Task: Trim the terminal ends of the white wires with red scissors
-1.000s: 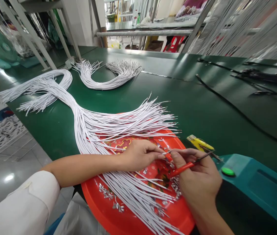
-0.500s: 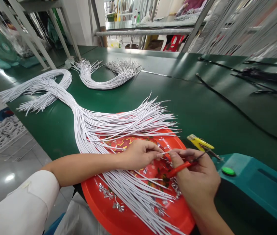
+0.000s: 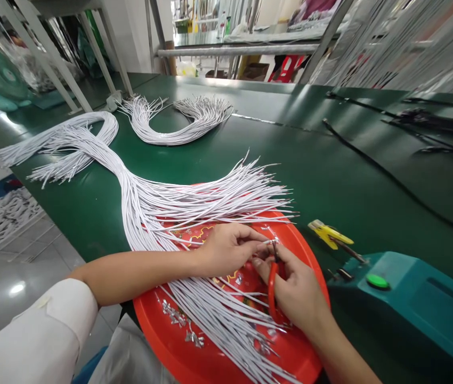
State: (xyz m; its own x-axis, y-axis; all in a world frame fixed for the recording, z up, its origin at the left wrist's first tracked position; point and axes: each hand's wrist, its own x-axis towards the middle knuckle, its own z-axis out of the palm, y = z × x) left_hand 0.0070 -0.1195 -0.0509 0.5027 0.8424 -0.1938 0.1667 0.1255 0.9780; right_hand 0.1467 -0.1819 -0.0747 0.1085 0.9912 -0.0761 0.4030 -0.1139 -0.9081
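Over the red tray (image 3: pixel 150 325), my left hand (image 3: pixel 228 248) pinches a white wire (image 3: pixel 266 242) close to its end. My right hand (image 3: pixel 300 288) is closed around red-handled pliers or snips (image 3: pixel 273 298); the exact kind is hard to make out. Their dark tip meets the wire end just beyond my left fingertips. A thick bundle of white wires (image 3: pixel 138 197) spreads across the tray, one part behind my left forearm and another part in front of it. Small shiny metal pieces (image 3: pixel 192 337) lie scattered on the tray.
A teal machine (image 3: pixel 414 304) with a green button stands at the right, a yellow clip-like part (image 3: pixel 330 233) at its end. Another white wire bundle (image 3: pixel 170 140) lies further back on the green table (image 3: pixel 274 154). Black cables (image 3: pixel 374 165) cross the right side.
My right hand has turned, bringing the red-handled tool from lying across the hand to upright, its tip now at the wire end. My left hand has barely moved.
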